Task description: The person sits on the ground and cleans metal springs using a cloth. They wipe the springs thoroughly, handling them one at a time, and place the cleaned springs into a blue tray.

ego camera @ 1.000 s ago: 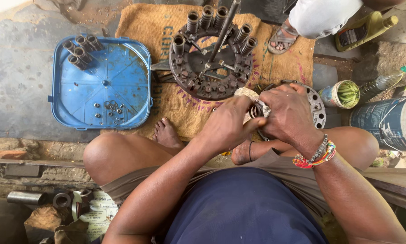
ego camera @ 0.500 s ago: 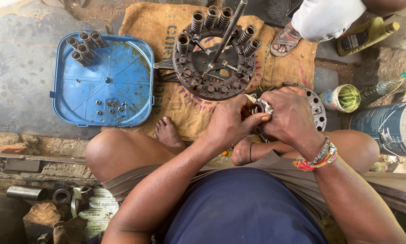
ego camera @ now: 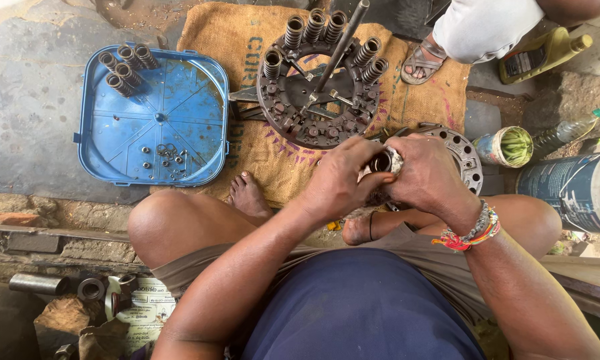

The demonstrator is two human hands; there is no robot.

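Seated on the ground, legs folded, both hands raised over the lap. Left hand (ego camera: pixel 336 183) and right hand (ego camera: pixel 428 175) meet around a small metal cylinder (ego camera: pixel 382 161), dark open bore facing up, with a bit of pale cloth (ego camera: pixel 396 160) pressed against its side. Left fingers are curled close on the near side of the piece; right hand is cupped over the far side, thumb and fingers closed on cloth and cylinder together. Neither hand is free.

Step in hand, as I judge it: wiping or cleaning this 1 part, held up off the sacking.

Just behind the hands, a round ribbed metal plate (ego camera: pixel 465 155), partly hidden by the right hand. Further out on the burlap sack (ego camera: pixel 260 143) lies a larger dark ring plate (ego camera: pixel 293 120) with upright coil springs (ego camera: pixel 313 25) along its far rim and a long rod (ego camera: pixel 340 47) slanting across the middle. To the left, a blue square tray (ego camera: pixel 193 100) holds 5 more springs in its far corner and small washers near the centre.

Next move calls for a firm pinch from 1 hand while the other turns the cloth round the bore; grip looks greasy, so slippage is the risk.
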